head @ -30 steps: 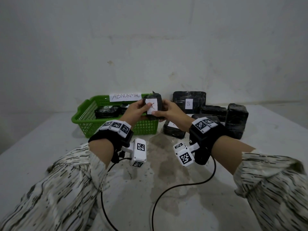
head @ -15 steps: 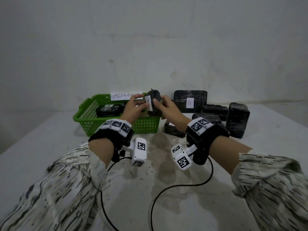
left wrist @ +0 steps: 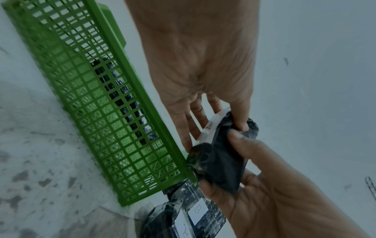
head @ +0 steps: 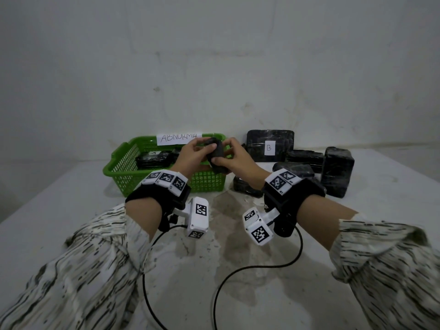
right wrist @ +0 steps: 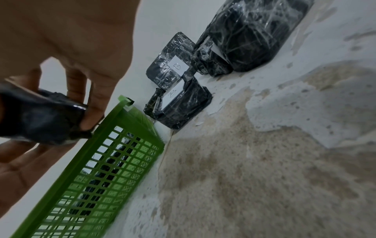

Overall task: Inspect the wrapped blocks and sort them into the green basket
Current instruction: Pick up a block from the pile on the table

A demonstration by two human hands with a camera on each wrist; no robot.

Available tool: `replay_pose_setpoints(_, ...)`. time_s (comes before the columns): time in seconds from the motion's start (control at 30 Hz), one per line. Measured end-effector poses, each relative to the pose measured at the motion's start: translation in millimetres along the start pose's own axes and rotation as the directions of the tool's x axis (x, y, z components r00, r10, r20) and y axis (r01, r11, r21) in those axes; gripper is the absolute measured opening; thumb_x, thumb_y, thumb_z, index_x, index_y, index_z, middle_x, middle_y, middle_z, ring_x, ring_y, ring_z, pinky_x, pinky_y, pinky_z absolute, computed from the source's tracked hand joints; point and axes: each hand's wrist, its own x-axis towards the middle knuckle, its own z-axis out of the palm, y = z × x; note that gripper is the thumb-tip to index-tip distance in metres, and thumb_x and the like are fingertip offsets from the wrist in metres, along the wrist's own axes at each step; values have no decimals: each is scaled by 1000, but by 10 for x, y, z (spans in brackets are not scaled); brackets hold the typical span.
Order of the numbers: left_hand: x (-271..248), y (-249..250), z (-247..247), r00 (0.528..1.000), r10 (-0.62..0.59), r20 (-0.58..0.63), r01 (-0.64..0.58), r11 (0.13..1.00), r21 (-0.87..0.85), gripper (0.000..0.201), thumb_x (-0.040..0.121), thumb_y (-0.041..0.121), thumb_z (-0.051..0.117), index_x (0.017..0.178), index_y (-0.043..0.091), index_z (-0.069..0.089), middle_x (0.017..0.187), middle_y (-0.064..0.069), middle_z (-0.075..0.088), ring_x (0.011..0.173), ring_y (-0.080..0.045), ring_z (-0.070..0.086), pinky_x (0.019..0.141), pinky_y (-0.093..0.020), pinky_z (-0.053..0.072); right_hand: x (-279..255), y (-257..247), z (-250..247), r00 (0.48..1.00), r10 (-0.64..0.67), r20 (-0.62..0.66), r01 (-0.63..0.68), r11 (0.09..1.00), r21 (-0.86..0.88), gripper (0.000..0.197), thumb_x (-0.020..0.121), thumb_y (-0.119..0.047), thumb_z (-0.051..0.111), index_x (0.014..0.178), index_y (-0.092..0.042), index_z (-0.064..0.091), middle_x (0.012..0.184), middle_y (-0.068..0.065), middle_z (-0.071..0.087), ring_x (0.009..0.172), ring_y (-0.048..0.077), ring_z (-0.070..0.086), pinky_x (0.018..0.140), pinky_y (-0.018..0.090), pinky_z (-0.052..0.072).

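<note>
We hold a wrapped block in both hands, left hand and right hand fingers curled round it, above the green basket's right end.

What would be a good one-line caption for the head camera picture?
Both hands, left and right, hold a black wrapped block above a green basket.

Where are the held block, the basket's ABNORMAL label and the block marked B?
held block (head: 217, 155): head view, on its dark wrapped side between both hands.
ABNORMAL label (head: 178, 138): head view, middle of the white paper on the green basket's far rim.
block marked B (head: 269, 148): head view, on its white label.
</note>
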Motion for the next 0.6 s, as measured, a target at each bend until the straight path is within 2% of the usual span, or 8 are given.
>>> replay_pose_setpoints(0.07,-2,14,-6,1000,-7,6,7,1000,-11,38,90,8,59,127,3,50,116,-18,57,115,-34,57,70,-37,57,-8,23,1,1000,-9,10,9,1000,-6,39,82,-10,71,112,-13,45,107,12,58,100,29,61,66,29,55)
replay_pose_setpoints(0.2,-18,2,-7,996,-6,95,7,1000,-16,39,91,4,56,129,10,50,105,-9,60,104,-27,59,78,-37,56,10,36,-15,999,29,-37,-26,998,61,38,82,-7,70,111,-11,46,109,17,58,104,36,61,81,46,57)
replay_pose_setpoints(0.27,16,-15,-12,998,7,68,-8,1000,13,41,91,3,55,132,9,49,107,-13,59,106,-30,59,81,-39,55,5,21,-21,999,42,-8,-41,994,105,43,82,-5,71,117,-7,47,112,21,58,103,36,62,81,44,57)
replay_pose_setpoints(0.37,73,-40,-17,1000,3,16,-3,1000,6,41,91,8,58,131,9,49,116,-20,58,109,-34,59,79,-38,55,-5,12,-29,999,25,32,-29,989,147,51,82,-2,70,125,-4,45,115,24,59,97,30,62,70,31,58)
replay_pose_setpoints(0.43,82,-44,-27,1000,-9,13,9,1000,-13,34,93,19,56,126,11,50,113,-15,60,100,-29,62,76,-35,56,-11,12,-46,999,26,45,-35,975,218,50,87,-2,64,130,-4,40,118,26,58,90,27,63,62,26,58)
replay_pose_setpoints(0.53,91,-50,-88,998,-44,46,46,998,-38,27,98,33,45,115,15,54,106,-7,62,91,-21,61,70,-30,53,2,13,-85,993,104,54,-117,883,454,49,94,-1,52,136,-11,29,115,21,56,82,24,63,54,31,58)
replay_pose_setpoints(0.6,94,-60,-143,998,-50,40,51,998,-26,18,98,27,47,111,17,55,108,-7,61,92,-22,59,63,-26,50,22,16,-113,987,146,60,-155,820,552,34,98,-1,45,127,-16,34,113,18,53,79,26,63,49,32,58)
